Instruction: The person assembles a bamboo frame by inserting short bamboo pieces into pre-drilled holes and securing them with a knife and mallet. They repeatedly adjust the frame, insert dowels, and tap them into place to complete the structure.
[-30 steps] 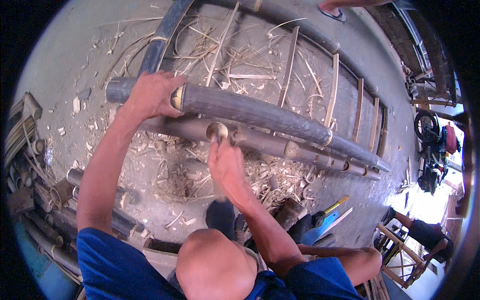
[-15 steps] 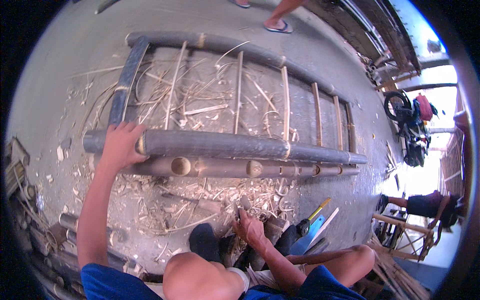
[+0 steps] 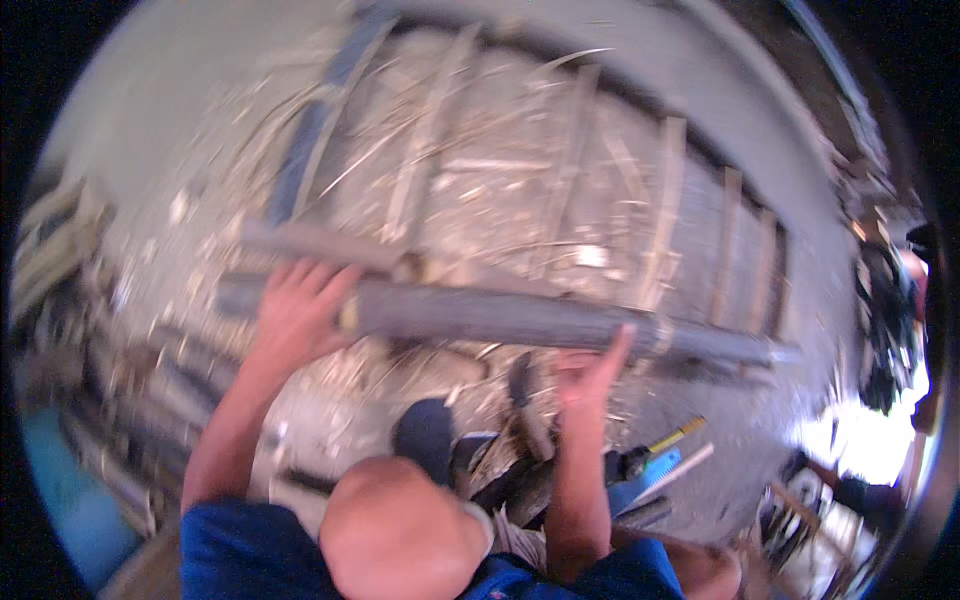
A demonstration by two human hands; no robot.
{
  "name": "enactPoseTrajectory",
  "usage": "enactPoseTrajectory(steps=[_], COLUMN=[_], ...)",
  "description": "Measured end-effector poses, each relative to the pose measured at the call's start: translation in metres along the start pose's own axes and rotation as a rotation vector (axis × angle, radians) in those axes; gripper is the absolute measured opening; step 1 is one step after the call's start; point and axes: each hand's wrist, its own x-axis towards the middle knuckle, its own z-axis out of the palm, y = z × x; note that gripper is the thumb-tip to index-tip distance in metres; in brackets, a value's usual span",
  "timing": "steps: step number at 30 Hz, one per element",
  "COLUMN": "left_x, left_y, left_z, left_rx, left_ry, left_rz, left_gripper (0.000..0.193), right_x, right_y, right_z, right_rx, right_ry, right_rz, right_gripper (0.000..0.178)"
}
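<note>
A thick dark bamboo pole (image 3: 470,312) lies crosswise in front of me. My left hand (image 3: 300,315) is wrapped over it near its left end, beside a pale node. Right of its middle, my right hand (image 3: 588,380) grips it from below, one digit up its near side and the other fingers partly hidden. Just behind runs a second bamboo pole (image 3: 320,245), blurred and partly covered. Pale slats (image 3: 435,130) and a dark crosspiece (image 3: 305,150) reach from there toward the far pole (image 3: 640,85). A dark-headed hand tool (image 3: 520,380) with a wooden handle stands by my feet.
Wood shavings and thin strips litter the floor. Beside my right leg lie a blue flat tool (image 3: 645,478), a yellow-handled tool (image 3: 675,435) and a pale stick (image 3: 680,468). Bamboo pieces (image 3: 190,375) are heaped at the left, near a blue object (image 3: 75,490).
My right hand has left the hand tool and come up to the pole. The pole has shifted nearer to me, away from the second pole. The view has turned and blurred.
</note>
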Motion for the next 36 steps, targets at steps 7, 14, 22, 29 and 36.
enactPoseTrajectory(steps=[7,14,22,29,36], left_x=[-0.016,-0.017,-0.016,-0.017,-0.023], left_y=[-0.012,-0.034,-0.045,-0.036,-0.032], left_z=[-0.010,0.004,0.043,0.050,0.057], left_rx=[-0.136,-0.074,-0.139,-0.163,-0.112], left_ry=[-0.067,-0.239,-0.322,-0.331,-0.266], left_rz=[0.025,0.006,-0.031,-0.004,-0.009], left_gripper=[0.086,0.090,0.087,0.086,0.088], right_x=[0.013,0.012,0.003,-0.011,-0.010], right_y=[-0.013,-0.014,-0.032,-0.029,-0.026], right_z=[-0.012,-0.017,0.001,0.007,0.004], right_rx=[0.110,0.042,-0.088,-0.056,-0.038], right_ry=[-0.152,-0.225,-0.157,-0.086,0.039], right_rz=[0.042,0.063,0.155,0.178,0.236], right_gripper=[0.054,0.067,0.064,0.062,0.054])
